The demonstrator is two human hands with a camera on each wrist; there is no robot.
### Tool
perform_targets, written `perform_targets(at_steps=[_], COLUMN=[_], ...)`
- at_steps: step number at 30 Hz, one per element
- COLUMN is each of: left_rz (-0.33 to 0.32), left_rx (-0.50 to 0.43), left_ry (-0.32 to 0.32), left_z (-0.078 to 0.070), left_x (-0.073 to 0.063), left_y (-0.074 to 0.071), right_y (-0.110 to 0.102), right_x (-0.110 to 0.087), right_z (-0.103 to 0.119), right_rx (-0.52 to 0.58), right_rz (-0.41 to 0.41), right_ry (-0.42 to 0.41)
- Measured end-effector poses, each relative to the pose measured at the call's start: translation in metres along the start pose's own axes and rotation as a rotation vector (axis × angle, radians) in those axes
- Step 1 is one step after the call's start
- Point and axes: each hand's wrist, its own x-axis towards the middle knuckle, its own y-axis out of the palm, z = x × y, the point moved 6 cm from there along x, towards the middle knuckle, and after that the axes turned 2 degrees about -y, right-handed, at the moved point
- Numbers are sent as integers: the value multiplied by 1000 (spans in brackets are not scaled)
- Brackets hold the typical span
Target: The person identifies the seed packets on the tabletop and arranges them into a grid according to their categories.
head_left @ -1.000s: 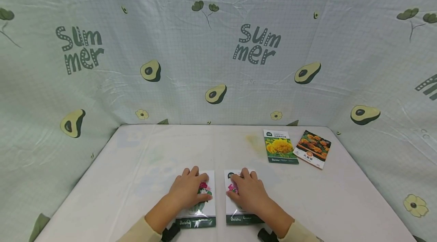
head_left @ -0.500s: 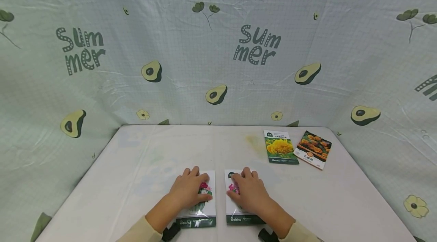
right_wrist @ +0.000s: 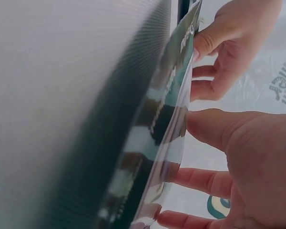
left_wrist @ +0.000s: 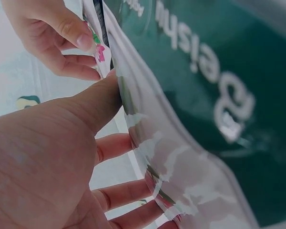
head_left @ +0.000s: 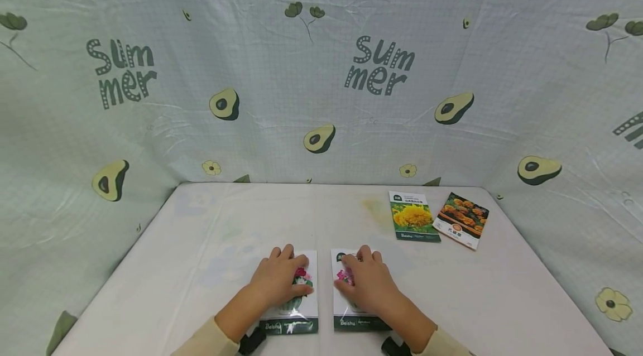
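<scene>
Left packet [head_left: 302, 310] and right packet [head_left: 344, 309] lie unmoved under left hand [head_left: 274, 280] and right hand [head_left: 370, 284], fingers spread apart, work seemingly paused.

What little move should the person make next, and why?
Probably lift the right hand off the right packet. That packet and the left packet, under the left hand, already lie side by side, nearly level. Farther back, the yellow-flower packet and orange-flower packet lie untouched at different angles, so a free hand could straighten them.
</scene>
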Motion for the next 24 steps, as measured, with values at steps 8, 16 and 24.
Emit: perform_targets(at_steps=[8,16,24], left_rz=[6,16,32], left_rx=[4,-10,-39], left_ry=[-4,-11,5], left_z=[-1,-1,0], left_x=[0,0,-3], left_y=[-3,-4,-5], right_y=[-5,-19,-42], right_x=[1,6,11], right_z=[-4,-17,-36], right_rx=[42,147,241], right_rz=[21,-92,-258], right_ry=[30,31,5])
